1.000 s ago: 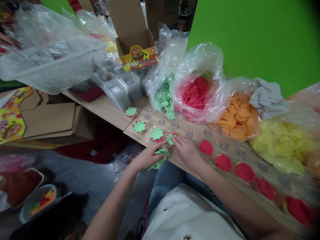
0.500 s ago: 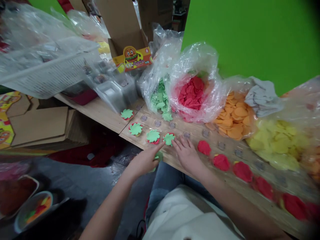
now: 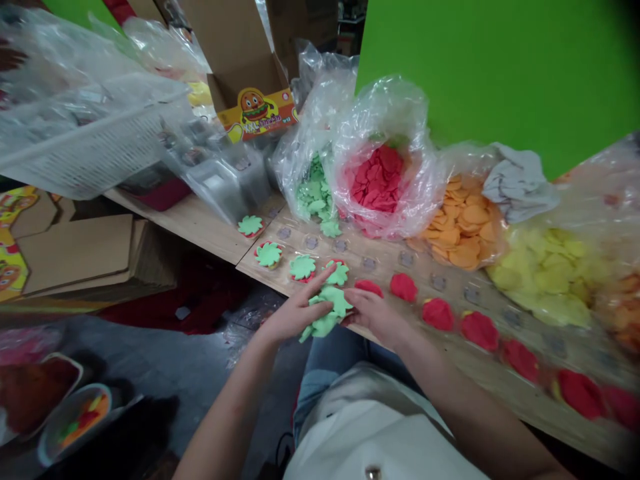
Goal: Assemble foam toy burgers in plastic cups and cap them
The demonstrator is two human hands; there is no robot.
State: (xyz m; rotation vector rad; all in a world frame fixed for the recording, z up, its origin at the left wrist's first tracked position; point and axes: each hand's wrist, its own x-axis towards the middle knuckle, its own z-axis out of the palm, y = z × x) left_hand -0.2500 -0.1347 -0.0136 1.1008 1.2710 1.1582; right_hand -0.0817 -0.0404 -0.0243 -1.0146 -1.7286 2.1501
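Observation:
My left hand [image 3: 293, 315] is closed on a small stack of green leaf-shaped foam pieces [image 3: 327, 313] at the near edge of the wooden table [image 3: 210, 223]. My right hand [image 3: 376, 313] pinches the top green piece of that stack from the right. Just beyond the hands runs a row of red foam discs; the left ones carry a green piece on top [image 3: 303, 267], the right ones [image 3: 437, 313] are bare red. A red disc [image 3: 369, 288] lies right by my right fingers.
Open plastic bags hold green [image 3: 313, 193], red [image 3: 376, 180], orange [image 3: 463, 227] and yellow [image 3: 547, 273] foam pieces behind the row. A white basket [image 3: 95, 150], clear plastic packs [image 3: 225, 183] and a burger-printed carton [image 3: 257, 110] stand at the left. Flat cardboard [image 3: 75, 250] lies below.
My right hand has drawn back from the fourth disc, where a green piece now lies, and come to the green stack. My left hand has raised the stack up to the table edge.

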